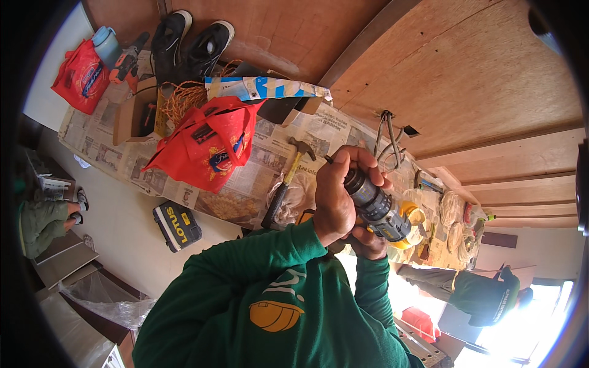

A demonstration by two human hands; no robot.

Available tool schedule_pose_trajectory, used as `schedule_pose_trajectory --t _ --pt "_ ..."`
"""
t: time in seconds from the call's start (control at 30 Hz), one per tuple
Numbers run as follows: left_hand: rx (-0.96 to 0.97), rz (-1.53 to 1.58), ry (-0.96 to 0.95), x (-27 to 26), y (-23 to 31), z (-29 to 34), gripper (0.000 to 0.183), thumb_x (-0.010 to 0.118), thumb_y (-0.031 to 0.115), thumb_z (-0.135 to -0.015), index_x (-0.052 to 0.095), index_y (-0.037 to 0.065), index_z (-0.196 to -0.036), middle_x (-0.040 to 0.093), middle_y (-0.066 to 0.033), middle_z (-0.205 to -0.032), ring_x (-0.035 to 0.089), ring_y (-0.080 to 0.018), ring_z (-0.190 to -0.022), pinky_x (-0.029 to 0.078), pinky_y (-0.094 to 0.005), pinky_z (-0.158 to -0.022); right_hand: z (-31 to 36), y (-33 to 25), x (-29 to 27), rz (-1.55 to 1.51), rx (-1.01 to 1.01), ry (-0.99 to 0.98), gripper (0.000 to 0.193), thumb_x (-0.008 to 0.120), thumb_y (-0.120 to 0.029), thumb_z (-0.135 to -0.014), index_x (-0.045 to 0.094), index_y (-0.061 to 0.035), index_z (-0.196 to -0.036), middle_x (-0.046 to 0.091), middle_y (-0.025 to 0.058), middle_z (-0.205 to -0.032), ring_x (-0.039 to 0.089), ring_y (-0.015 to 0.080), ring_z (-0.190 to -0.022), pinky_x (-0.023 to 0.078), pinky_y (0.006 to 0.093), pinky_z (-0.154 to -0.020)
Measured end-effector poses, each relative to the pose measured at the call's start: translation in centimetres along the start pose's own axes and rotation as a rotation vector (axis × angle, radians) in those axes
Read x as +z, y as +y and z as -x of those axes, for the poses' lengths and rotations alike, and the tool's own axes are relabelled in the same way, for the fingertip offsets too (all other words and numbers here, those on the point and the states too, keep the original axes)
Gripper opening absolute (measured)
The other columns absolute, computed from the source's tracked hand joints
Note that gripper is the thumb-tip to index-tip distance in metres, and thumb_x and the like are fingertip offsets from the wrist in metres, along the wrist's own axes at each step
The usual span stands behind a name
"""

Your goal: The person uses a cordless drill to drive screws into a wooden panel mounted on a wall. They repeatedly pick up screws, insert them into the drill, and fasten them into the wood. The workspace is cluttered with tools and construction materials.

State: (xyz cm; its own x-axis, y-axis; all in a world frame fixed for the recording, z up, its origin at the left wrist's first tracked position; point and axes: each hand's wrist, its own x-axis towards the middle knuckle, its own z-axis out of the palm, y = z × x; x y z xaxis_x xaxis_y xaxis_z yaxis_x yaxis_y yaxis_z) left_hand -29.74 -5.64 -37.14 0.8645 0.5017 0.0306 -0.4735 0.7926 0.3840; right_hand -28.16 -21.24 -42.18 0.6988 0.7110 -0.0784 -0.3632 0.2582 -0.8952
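A grey, black and yellow cordless drill (388, 222) is held in front of my chest, its chuck tilted up and to the left. My left hand (336, 199) wraps round the chuck end with thumb and fingers. A small dark tip, perhaps a bit, shows beside the left fingertips. Under the drill body, my right hand (368, 243) is closed on it; the handle is mostly hidden. Left of my hands, a claw hammer (283, 190) with a yellow and black handle lies on the newspaper-covered table (172, 190), next to a clear plastic bag (293, 201).
Red bags (211, 144), an open cardboard box (136, 113), orange cord (184, 101), shoes (208, 49) and another drill (127, 66) crowd the left side. Wires (388, 138) hang from the wood panel. A black case (177, 226) sits on the floor. Another person (488, 294) stands at right.
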Motion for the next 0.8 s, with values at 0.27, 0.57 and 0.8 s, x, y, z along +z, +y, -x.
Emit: schedule_pose_trajectory --t 0.27,0.57,0.8 --pt "-0.046 0.010 0.103 0.3 0.4 -0.1 0.049 0.034 0.052 -0.102 0.049 0.007 -0.087 0.050 -0.0079 -0.065 0.061 -0.0243 -0.063 0.055 -0.0464 -0.082 -0.3 -0.5 2.2 0.127 -0.073 0.004 0.039 0.070 -0.020 -0.084 0.062 0.0033 -0.114 0.067 0.0094 -0.093 0.062 0.0205 -0.087 0.049 0.0335 -0.081" --pt "-0.052 0.007 0.108 0.9 1.0 -0.2 0.051 0.027 0.045 -0.105 0.049 0.004 -0.085 0.052 -0.0090 -0.063 0.059 -0.0228 -0.060 0.053 -0.0383 -0.068 -0.4 -0.4 2.2 0.157 -0.100 0.012 0.038 0.071 -0.021 -0.084 0.062 0.0012 -0.115 0.066 0.0085 -0.094 0.062 0.0195 -0.085 0.050 0.0337 -0.079" --pt "-0.088 0.039 0.019 1.5 1.7 0.7 0.055 0.023 0.048 -0.105 0.051 0.003 -0.088 0.054 -0.0087 -0.066 0.060 -0.0224 -0.062 0.055 -0.0413 -0.077 0.0 -0.1 2.7 0.109 -0.158 0.148 0.086 0.083 -0.014 -0.064 0.039 -0.0108 -0.138 0.048 0.0055 -0.133 0.044 0.0235 -0.124 0.031 0.0397 -0.109"
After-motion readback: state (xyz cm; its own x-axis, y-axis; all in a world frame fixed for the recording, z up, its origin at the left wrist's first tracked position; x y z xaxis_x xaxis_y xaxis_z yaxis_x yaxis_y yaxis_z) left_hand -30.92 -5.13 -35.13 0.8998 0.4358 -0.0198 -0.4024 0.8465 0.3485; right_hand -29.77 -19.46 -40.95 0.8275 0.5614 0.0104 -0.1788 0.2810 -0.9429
